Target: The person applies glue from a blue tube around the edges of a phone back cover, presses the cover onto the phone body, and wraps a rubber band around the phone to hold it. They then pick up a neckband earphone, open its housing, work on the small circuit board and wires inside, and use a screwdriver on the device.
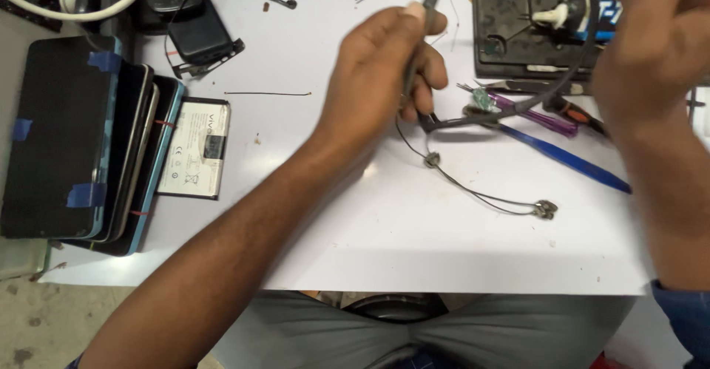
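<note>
Now, step in hand: I judge I am handling the grey cable (518, 106) between both hands, over the white table (370, 236), drawing it taut or straightening it.
Left hand: my left hand (388, 69) is curled around the cable, thumb and fingers pinching it near its upper run, about mid-table.
Right hand: my right hand (651, 51) is raised at the right edge and blurred; it seems to be closed near the cable's far end, but I cannot tell the grip for sure.
Cable position: it rises out of my left fist toward the top edge, and below the fist it sweeps right in a shallow curve toward my right hand.
Long axis: roughly left to right, sagging in the middle.
Below it: a thin wire with small metal ends (481, 191) lies on the table, trailing down and right.
Nearby: a blue pry tool (566, 158) and purple tweezers (532, 117) just beneath the curve; a stack of phones (81, 140) and a white battery (194, 147) well apart at the left.
Next move calls for: in my judgement, a steady left pinch and clearance from the tools beneath.
</note>
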